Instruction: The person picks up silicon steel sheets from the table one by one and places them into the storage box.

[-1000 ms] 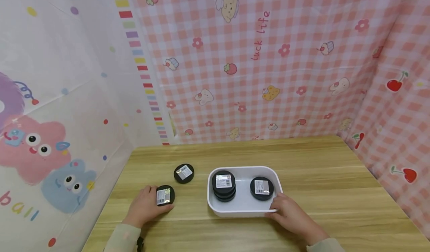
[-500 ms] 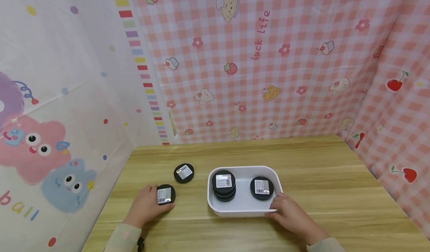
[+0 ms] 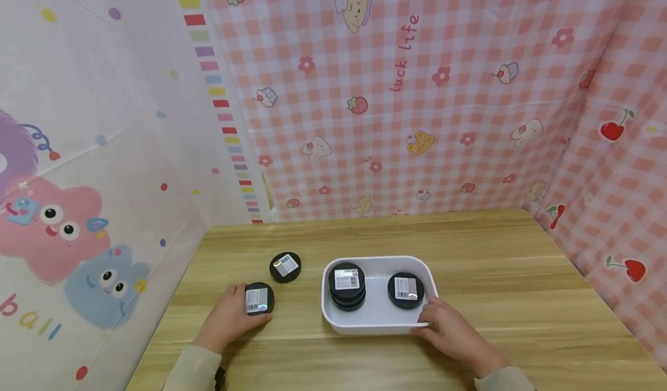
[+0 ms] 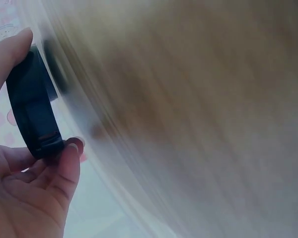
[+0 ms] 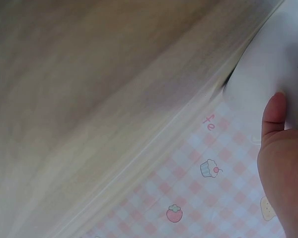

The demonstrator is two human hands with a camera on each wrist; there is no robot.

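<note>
My left hand (image 3: 227,317) grips a flat round black container (image 3: 259,299) by its sides, its white barcode label facing up. In the left wrist view, the dark side of that black container (image 4: 32,101) shows between thumb and fingers. Farther back and slightly right, a second labelled black container (image 3: 285,267) lies on the table. My right hand (image 3: 449,332) grips the near right corner of a white rectangular bin (image 3: 377,325), thumb outside. Its thumb (image 5: 274,115) presses on the white wall in the right wrist view.
Inside the bin, a stack of black containers (image 3: 347,281) stands at the left and a single black container (image 3: 406,290) lies at the right. The wooden table (image 3: 500,263) ends at a pink checked cloth (image 3: 417,107) behind and a white printed cloth (image 3: 130,148) at the left.
My left hand has shifted slightly to the right and away from me, carrying its black container. The right hand and the bin have stayed in place.
</note>
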